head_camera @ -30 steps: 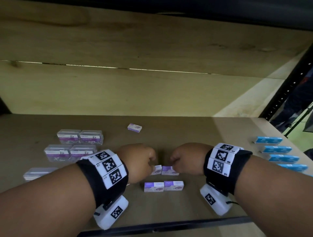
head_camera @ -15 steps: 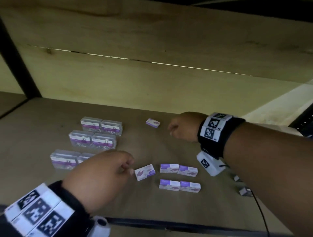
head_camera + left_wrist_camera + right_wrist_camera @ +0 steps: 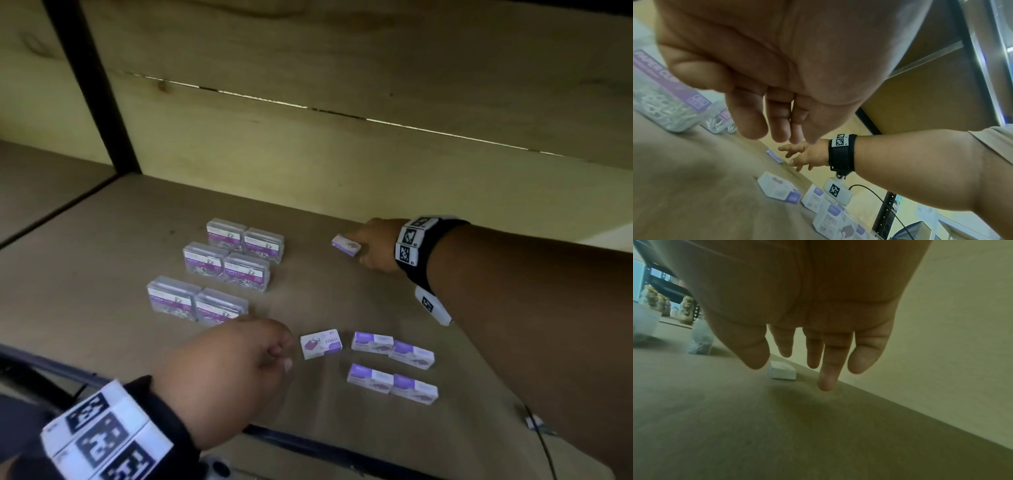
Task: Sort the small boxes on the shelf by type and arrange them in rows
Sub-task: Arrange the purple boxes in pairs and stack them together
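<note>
Six clear paper clip boxes [image 3: 219, 270] stand in three rows of two on the shelf [image 3: 102, 260]. Four purple-and-white staples boxes [image 3: 392, 366] form a two-by-two block at the front. A fifth staples box [image 3: 321, 343] lies tilted just left of them. My left hand [image 3: 284, 356] hovers beside it with loosely curled fingers, holding nothing. A lone staples box [image 3: 346, 245] [image 3: 783, 372] lies near the back wall. My right hand [image 3: 368, 246] [image 3: 797, 366] reaches it with fingers spread and straight, not gripping it.
A black upright [image 3: 92, 85] bounds the shelf on the left, and a wooden back wall [image 3: 342, 164] closes it behind. A dark rail [image 3: 308, 442] runs along the front edge. A cable [image 3: 544, 442] lies at the front right.
Both hands left the staples block. The left hand slid one box out to the left and came off it. The right hand travelled back to the lone box.
</note>
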